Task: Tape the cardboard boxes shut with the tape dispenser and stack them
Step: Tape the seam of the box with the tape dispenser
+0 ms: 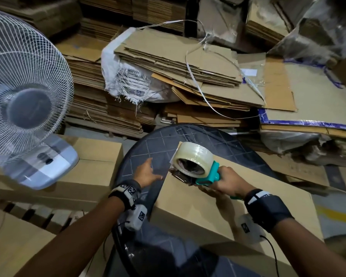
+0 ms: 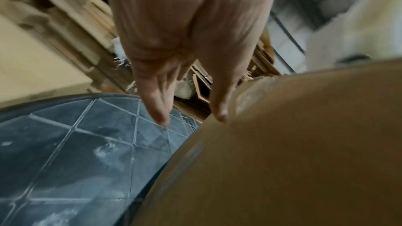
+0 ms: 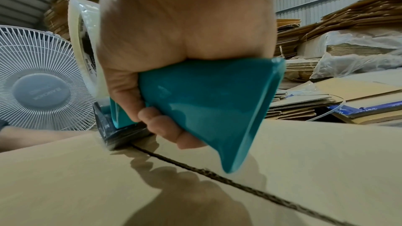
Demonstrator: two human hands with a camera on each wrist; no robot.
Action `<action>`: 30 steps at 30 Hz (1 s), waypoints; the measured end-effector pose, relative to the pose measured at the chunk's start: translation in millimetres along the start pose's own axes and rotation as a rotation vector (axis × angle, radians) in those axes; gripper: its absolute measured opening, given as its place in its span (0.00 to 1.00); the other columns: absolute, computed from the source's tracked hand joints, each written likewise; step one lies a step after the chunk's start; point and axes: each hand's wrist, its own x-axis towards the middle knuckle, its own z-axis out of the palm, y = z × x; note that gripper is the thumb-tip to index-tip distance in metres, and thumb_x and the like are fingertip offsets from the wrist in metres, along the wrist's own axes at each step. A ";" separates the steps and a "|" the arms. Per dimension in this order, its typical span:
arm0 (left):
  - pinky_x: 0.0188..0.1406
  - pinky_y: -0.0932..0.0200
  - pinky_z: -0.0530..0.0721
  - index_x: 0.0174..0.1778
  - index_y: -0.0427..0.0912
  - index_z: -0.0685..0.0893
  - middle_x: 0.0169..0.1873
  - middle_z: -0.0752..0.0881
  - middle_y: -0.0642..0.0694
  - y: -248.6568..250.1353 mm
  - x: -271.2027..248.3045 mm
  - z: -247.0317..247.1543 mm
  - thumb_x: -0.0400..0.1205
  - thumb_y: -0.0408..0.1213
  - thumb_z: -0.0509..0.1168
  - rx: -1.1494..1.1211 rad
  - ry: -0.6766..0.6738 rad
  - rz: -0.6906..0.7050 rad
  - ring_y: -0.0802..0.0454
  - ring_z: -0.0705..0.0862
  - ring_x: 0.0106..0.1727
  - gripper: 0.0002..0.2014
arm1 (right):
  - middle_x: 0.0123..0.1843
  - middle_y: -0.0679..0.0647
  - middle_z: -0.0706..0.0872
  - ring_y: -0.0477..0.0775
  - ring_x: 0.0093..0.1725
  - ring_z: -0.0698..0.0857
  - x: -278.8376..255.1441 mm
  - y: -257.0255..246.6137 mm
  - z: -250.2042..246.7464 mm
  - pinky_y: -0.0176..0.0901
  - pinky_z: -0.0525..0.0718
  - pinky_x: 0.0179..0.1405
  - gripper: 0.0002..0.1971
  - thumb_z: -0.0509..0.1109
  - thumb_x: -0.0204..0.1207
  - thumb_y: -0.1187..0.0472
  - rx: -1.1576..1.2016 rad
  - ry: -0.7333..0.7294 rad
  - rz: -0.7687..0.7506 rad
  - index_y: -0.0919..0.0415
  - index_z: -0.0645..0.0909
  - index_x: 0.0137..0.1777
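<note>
1. While flattened cardboard stacks (image 1: 180,62) are crowding the room, a cardboard box (image 1: 218,206) is lying on the dark round tabletop (image 1: 140,160).
2. Right hand (image 1: 226,181) is clamping its grip round the tape dispenser (image 1: 196,166) on the box's seam; left hand (image 1: 146,173), fingers relaxed apart, is touching the box's edge.
3. A white fan (image 1: 26,100) is standing nearby.

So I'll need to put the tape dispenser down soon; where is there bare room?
The dark round table shows bare surface left of and beyond the cardboard box, under the left hand. The taped boxes beside the fan offer a flat top. Beyond, flattened cardboard stacks crowd everything.
</note>
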 end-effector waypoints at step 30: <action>0.71 0.66 0.65 0.82 0.32 0.68 0.80 0.71 0.43 21.3 -58.2 30.9 0.89 0.26 0.55 -0.532 -0.187 0.051 0.49 0.67 0.82 0.23 | 0.48 0.46 0.88 0.47 0.48 0.86 4.1 26.8 13.5 0.45 0.86 0.51 0.12 0.74 0.77 0.47 0.019 -0.012 -0.051 0.49 0.83 0.57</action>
